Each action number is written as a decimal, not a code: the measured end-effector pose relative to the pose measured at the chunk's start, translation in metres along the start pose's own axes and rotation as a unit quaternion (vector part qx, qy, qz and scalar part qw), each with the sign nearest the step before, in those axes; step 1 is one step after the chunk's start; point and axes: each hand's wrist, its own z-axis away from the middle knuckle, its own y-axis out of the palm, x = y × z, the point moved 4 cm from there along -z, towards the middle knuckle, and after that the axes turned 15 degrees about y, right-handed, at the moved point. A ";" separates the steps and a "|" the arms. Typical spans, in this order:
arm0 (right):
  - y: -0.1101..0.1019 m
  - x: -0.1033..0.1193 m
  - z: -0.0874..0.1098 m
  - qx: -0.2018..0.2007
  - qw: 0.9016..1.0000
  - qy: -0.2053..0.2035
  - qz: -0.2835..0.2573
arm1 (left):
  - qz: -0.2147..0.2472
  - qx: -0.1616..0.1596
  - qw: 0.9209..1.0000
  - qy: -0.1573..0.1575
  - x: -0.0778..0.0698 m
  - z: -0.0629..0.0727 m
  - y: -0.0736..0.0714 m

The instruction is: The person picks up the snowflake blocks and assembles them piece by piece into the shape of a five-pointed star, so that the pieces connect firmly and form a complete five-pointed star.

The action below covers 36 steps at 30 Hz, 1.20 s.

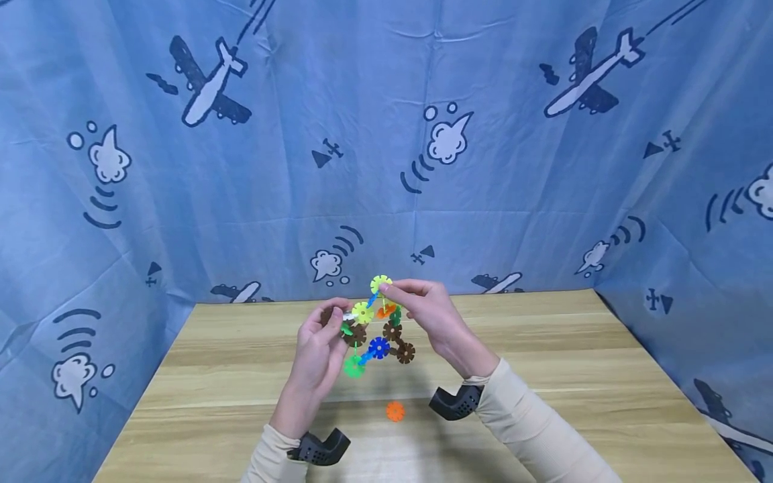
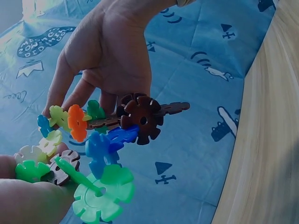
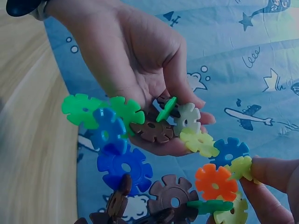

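Note:
Both hands hold up a looped chain of interlocking plastic snowflake discs above the table. My left hand [image 1: 314,349] grips the left side, its fingers and thumb about a brown disc [image 3: 152,130] beside a white disc [image 3: 188,119] and a small green one. At the top, my right hand [image 1: 437,318] pinches a yellow disc [image 3: 240,168] between thumb and finger, joined to a blue disc [image 3: 229,151]. An orange disc [image 3: 216,182] sits close to those fingertips. Along the bottom hang a bright green disc [image 2: 105,193], a dark blue disc [image 1: 379,347] and several brown discs [image 1: 405,353].
A loose orange disc [image 1: 395,411] lies on the wooden table [image 1: 543,376], below the chain and nearer the person. Blue curtain [image 1: 386,168] with printed planes and clouds surrounds the table's back and sides. Each wrist wears a black camera mount [image 1: 320,448].

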 end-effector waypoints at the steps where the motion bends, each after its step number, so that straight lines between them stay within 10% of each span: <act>1: 0.000 0.000 0.000 -0.001 1.000 -0.001 0.000 | 0.000 0.001 1.000 0.000 0.000 0.000 0.000; 36: 0.003 -0.008 -0.004 0.005 1.000 -0.009 -0.014 | -0.010 -0.020 1.000 -0.010 -0.001 -0.001 0.000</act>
